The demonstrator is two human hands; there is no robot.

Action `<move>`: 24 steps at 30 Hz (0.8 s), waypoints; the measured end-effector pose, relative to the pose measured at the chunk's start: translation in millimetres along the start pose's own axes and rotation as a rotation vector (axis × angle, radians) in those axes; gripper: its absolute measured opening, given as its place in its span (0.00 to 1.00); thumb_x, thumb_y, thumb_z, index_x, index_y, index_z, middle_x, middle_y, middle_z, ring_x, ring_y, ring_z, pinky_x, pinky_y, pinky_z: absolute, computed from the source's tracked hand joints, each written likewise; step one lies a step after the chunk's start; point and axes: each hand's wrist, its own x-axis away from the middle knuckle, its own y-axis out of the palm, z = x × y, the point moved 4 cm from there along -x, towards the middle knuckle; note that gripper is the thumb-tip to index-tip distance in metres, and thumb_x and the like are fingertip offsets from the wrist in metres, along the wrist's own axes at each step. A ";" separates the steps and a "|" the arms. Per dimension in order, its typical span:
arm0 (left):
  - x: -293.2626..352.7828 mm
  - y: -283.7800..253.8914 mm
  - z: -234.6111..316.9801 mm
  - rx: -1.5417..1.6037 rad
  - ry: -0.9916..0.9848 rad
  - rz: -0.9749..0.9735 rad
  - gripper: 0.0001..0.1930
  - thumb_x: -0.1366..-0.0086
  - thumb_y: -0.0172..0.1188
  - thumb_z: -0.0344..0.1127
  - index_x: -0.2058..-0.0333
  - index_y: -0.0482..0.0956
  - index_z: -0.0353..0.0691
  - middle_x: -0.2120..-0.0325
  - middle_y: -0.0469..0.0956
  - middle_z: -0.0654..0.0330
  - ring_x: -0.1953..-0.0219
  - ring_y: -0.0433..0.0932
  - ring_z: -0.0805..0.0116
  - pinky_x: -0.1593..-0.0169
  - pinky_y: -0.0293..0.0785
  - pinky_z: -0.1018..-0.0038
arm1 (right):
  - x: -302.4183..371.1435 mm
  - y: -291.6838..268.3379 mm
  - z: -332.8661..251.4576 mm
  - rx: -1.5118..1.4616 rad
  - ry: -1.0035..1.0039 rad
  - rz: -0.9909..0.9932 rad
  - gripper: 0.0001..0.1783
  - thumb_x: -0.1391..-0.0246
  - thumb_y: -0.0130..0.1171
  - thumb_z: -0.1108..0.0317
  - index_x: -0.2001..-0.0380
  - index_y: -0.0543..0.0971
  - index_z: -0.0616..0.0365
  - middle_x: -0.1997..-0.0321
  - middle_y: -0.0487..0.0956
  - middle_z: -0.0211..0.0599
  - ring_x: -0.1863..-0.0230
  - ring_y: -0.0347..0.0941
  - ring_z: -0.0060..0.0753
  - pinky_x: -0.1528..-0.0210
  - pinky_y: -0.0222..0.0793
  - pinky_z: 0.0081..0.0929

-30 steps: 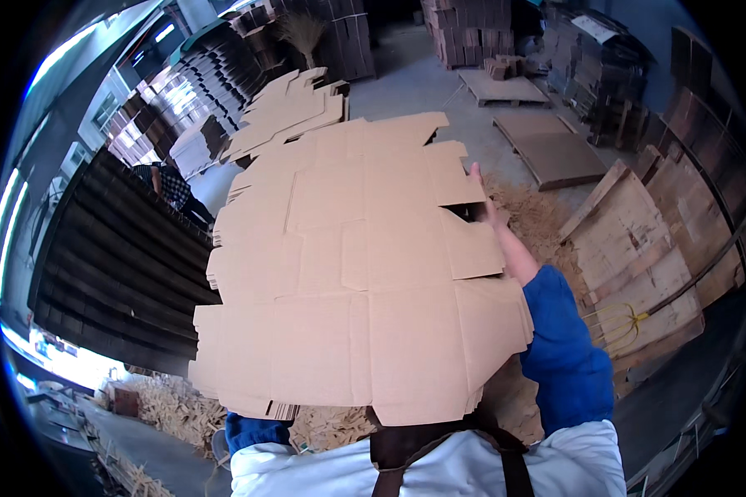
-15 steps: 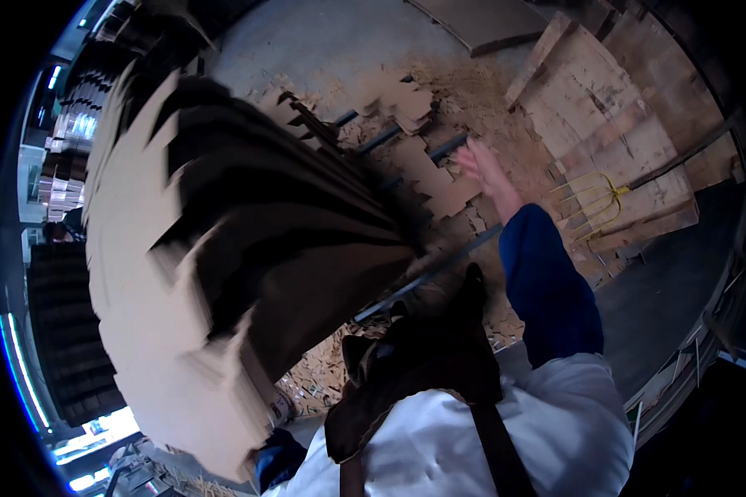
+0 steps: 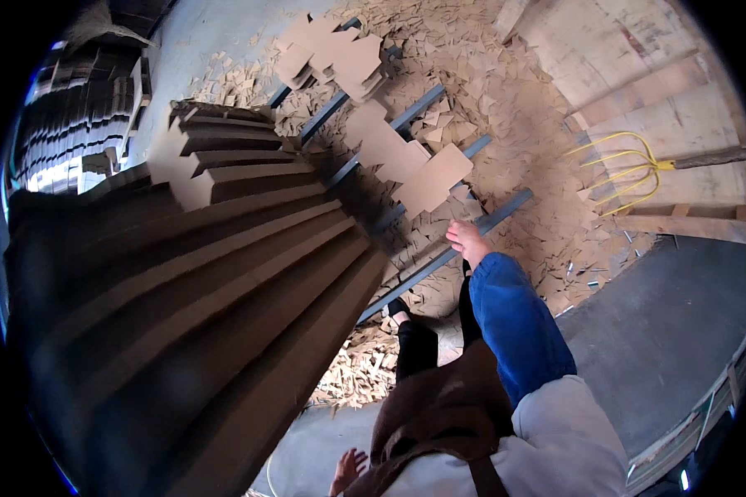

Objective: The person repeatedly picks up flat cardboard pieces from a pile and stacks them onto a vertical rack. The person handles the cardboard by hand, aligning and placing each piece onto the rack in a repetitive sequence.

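Left hand is down by the lower edge next to the brown apron, fingers loosely spread; right hand is half curled near the long grey bar, can't tell if it's pinching anything. Big cardboard stack slants across the left side, flat cardboard pieces lie across other bars

From my head, the left fisheye looked steeply down past my apron at five o'clock, facing the floor out to eleven; the stack loomed close at nine, my right hand near, at three.
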 end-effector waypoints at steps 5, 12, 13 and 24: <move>0.9 16.7 -23.1 -0.067 -0.143 0.262 0.22 0.35 0.49 0.48 0.47 0.62 0.42 0.50 0.69 0.50 0.48 0.70 0.59 0.47 0.67 0.59 | -108.8 20.0 -5.4 0.019 -0.021 0.272 0.25 0.47 0.57 0.53 0.46 0.67 0.42 0.51 0.73 0.25 0.56 0.69 0.32 0.68 0.57 0.32; -17.9 47.0 16.5 -0.177 -0.178 0.285 0.24 0.35 0.50 0.50 0.45 0.62 0.43 0.50 0.72 0.54 0.49 0.72 0.63 0.51 0.68 0.64 | -131.8 29.3 -29.1 -0.224 -0.286 0.173 0.10 0.49 0.59 0.67 0.69 0.75 0.63 0.77 0.74 0.31 0.78 0.69 0.24 0.74 0.67 0.23; -24.1 55.4 30.2 -0.209 -0.140 0.289 0.25 0.35 0.50 0.50 0.45 0.62 0.44 0.50 0.72 0.55 0.49 0.73 0.64 0.52 0.68 0.64 | -114.1 31.6 -35.3 -0.210 -0.335 0.152 0.08 0.48 0.57 0.68 0.69 0.75 0.63 0.77 0.74 0.31 0.78 0.69 0.24 0.74 0.67 0.23; 8.6 460.1 244.6 0.247 0.226 -0.568 0.30 0.36 0.48 0.57 0.42 0.59 0.44 0.47 0.67 0.52 0.44 0.66 0.60 0.42 0.63 0.57 | 289.1 -50.4 -39.7 0.002 -0.481 -0.210 0.13 0.44 0.50 0.73 0.55 0.70 0.60 0.64 0.73 0.30 0.65 0.69 0.19 0.64 0.68 0.22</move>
